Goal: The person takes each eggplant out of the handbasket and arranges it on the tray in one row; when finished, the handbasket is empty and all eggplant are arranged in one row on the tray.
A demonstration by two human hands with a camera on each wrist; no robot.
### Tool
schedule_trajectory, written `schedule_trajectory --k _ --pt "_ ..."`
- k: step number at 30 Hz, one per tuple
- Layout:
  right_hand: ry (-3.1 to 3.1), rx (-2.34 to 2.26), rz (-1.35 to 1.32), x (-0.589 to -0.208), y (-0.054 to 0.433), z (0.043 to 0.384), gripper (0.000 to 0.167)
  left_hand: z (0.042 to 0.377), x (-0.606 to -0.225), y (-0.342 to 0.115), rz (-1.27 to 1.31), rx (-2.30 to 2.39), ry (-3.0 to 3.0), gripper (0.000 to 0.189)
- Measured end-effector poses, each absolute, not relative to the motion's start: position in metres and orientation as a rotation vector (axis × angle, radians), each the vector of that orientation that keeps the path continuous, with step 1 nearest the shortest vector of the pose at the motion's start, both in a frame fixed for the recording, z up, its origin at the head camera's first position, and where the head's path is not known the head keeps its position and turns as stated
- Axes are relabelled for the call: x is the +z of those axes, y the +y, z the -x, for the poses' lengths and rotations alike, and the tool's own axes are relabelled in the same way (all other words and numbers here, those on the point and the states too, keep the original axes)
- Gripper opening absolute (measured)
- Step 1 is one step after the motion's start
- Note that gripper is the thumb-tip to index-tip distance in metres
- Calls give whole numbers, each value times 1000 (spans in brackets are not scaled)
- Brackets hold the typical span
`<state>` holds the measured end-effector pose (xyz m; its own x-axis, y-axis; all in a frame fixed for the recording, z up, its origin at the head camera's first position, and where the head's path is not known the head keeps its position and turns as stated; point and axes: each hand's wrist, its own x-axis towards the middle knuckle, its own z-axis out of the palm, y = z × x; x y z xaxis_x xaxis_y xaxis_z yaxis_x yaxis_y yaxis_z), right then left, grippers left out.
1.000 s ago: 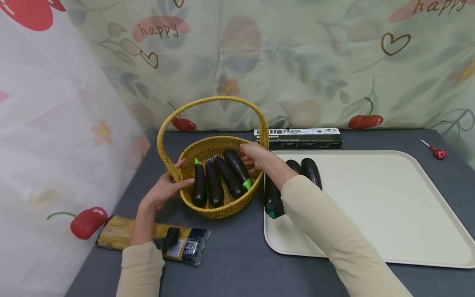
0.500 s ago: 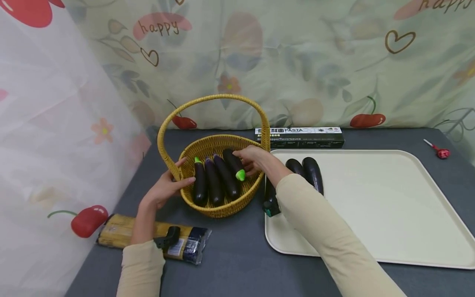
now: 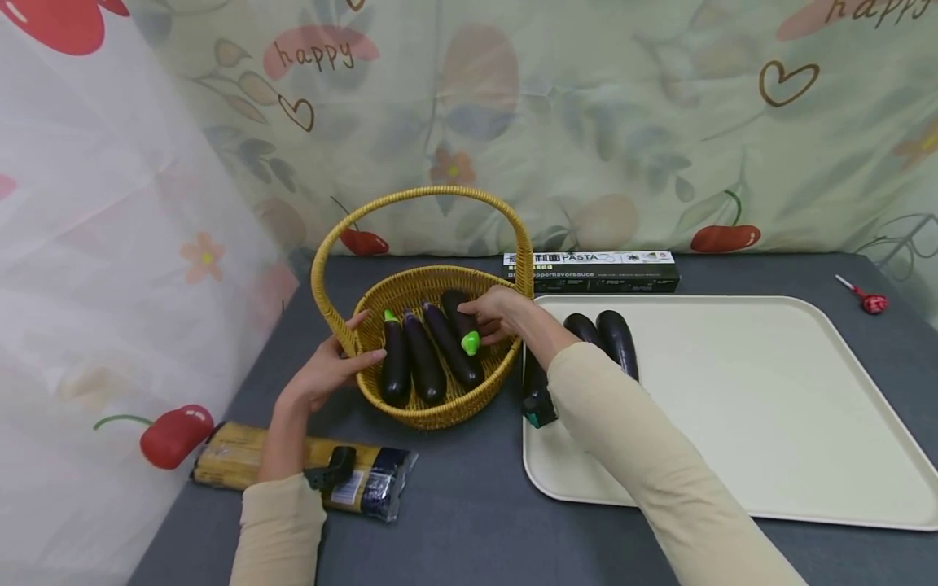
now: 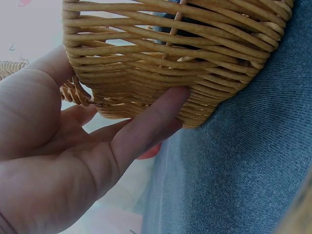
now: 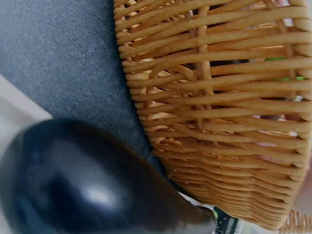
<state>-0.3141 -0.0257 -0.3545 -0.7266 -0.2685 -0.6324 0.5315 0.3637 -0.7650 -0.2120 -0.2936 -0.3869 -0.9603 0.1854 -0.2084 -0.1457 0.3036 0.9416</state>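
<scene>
Four eggplants in one wicker basket [image 3: 432, 417], three more outside it; we enter them in turn.

Item: the held eggplant [image 3: 464, 323], at the basket's right inner side, green cap toward the near edge. The right hand [image 3: 495, 312] grasps it, thumb on top, fingers along its right flank; we judge this suits the narrow room beside the wall. Whether its weight is off the basket floor, we cannot tell.

Item: the left eggplant [image 3: 396, 366], second eggplant [image 3: 424, 360] and third eggplant [image 3: 452, 346], side by side, stem ends pointing away. We take the lengthwise row as a way to fit them unstacked.

Item: the left hand [image 3: 328, 373], clasping the basket's left rim at the foot of the handle [image 3: 421, 194], thumb over the edge, fingers against the outer wall; we suppose it steadies the light weave.

Item: a cream tray [image 3: 733, 423], just right of the basket, with three tray eggplants [image 3: 618, 340] along its left part, partly hidden by the right forearm. Their nearness presumably keeps the reach short.

Item: a pasta box [image 3: 593, 277] behind the tray; a noodle bag [image 3: 234, 456] below the left forearm; a lollipop [image 3: 872, 303] at far right. We judge these set aside.
</scene>
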Motion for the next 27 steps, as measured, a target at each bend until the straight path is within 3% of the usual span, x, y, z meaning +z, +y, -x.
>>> schedule_trajectory --k 7,18,27 --pt "1920 -1446 -139 -343 -20 312 39 212 -387 -293 -42 1708 2290 82" --pt "1859 -1450 76 -326 -5 301 57 211 -387 -293 -44 1712 2291 82" --pt "1802 -1448 267 -317 13 281 54 211 -388 -293 -42 1721 2292 81"
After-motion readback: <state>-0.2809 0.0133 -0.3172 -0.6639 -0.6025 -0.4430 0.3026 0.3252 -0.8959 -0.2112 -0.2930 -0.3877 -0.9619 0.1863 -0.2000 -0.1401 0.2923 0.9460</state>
